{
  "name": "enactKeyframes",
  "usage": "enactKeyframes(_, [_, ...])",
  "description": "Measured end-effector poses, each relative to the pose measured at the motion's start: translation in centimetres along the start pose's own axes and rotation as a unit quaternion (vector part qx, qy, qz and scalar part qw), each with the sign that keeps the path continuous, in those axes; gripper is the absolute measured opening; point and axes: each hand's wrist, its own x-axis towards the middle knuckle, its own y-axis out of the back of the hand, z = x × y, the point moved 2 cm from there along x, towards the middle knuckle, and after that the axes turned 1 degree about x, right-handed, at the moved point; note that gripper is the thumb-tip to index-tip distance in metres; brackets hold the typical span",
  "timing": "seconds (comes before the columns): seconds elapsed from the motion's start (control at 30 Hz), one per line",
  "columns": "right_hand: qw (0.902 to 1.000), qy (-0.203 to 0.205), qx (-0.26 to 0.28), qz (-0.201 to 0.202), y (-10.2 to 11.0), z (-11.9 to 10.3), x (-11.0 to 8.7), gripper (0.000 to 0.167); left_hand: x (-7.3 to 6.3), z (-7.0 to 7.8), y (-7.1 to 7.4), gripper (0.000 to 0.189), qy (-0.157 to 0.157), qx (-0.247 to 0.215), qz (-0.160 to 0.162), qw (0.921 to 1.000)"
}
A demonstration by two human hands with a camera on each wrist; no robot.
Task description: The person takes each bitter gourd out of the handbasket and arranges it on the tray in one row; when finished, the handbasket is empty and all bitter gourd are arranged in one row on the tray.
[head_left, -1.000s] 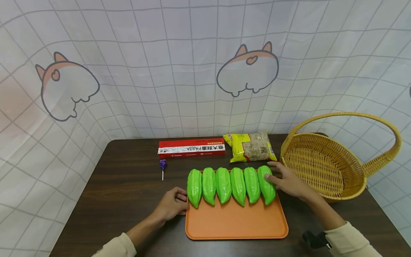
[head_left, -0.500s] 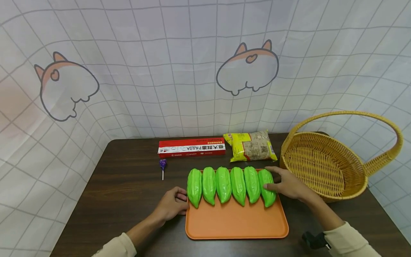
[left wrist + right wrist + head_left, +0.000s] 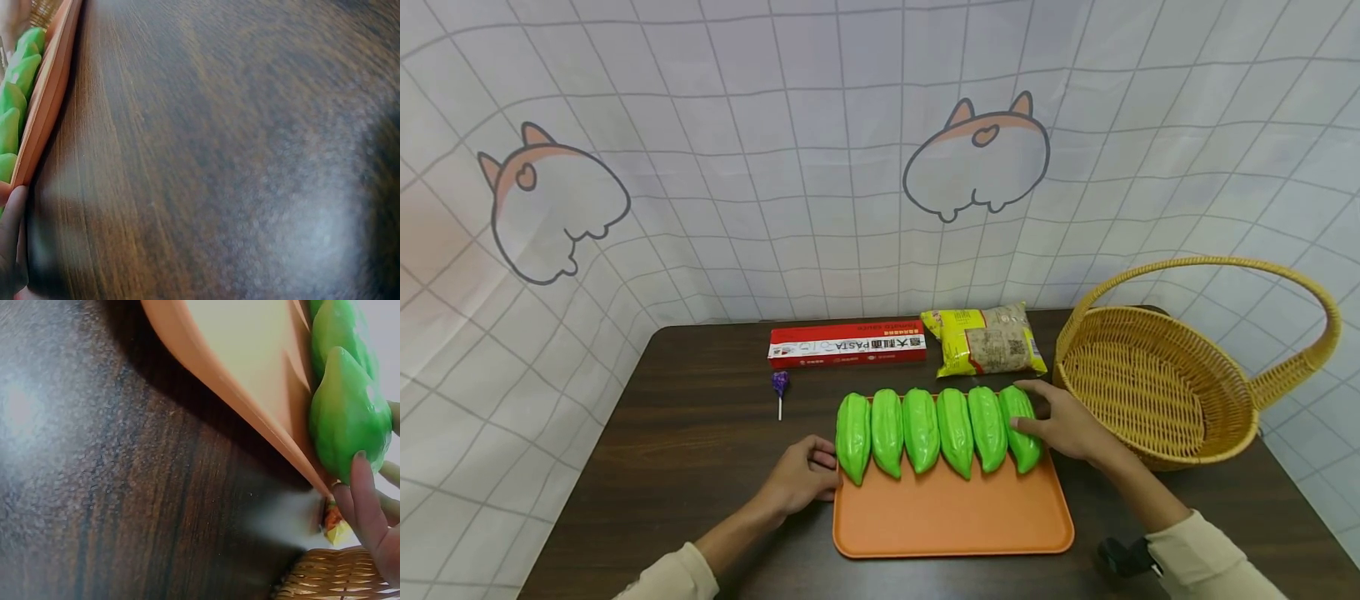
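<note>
Several glossy green, ridged, pointed gourds stand in a row along the back half of an orange tray [image 3: 953, 521]. My right hand [image 3: 1063, 421] grips the rightmost gourd [image 3: 1022, 442], with the thumb on its near face and the fingers around its far end. In the right wrist view, that gourd [image 3: 350, 419] lies inside the tray's rim, with the thumb against it. My left hand [image 3: 801, 477] pinches the tray's left rim beside the leftmost gourd [image 3: 853, 437]. The left wrist view shows the thumb and a finger at that rim [image 3: 47, 94].
A wicker basket [image 3: 1131, 392] with a tall handle stands right of the tray. Behind the tray lie a red pasta box [image 3: 847, 345] and a yellow snack bag [image 3: 985, 340]. A purple lollipop [image 3: 780, 383] lies on the dark wooden table [image 3: 685, 417], left of the gourds.
The rightmost gourd shifts slightly toward me, then back toward the tray's far edge, with my right hand on it. My left hand and the tray stay in place.
</note>
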Motion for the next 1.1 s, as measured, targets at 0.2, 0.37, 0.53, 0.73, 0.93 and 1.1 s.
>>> enactKeyframes(0.2, [0.9997,0.007,-0.019,0.015,-0.2,0.1,0.3,0.07,0.1,0.0,0.1,0.049,0.007,0.003,0.002,1.0])
enactKeyframes(0.37, [0.9996,-0.007,-0.026,0.012,-0.2,-0.1,0.3,0.076,0.1,0.1,0.1,0.049,0.009,0.0,0.001,1.0])
enactKeyframes(0.53, [0.9992,-0.026,-0.029,-0.009,0.1,-0.6,0.3,0.088,0.1,0.0,0.1,0.049,0.013,-0.002,0.004,0.9999])
enactKeyframes(0.73, [0.9986,-0.001,-0.051,-0.012,1.0,-1.6,-0.3,0.093,0.0,-0.1,0.2,0.048,0.013,-0.005,0.004,0.9999])
enactKeyframes(0.93, [0.9941,0.063,-0.085,0.024,2.5,-3.2,-1.3,0.085,-0.1,0.9,1.4,0.04,-0.005,0.027,0.011,0.9996])
enactKeyframes(1.1, [0.9864,0.11,-0.118,0.03,3.2,-4.5,-2.0,0.083,-0.5,3.1,3.1,0.038,-0.086,0.131,0.029,0.9872])
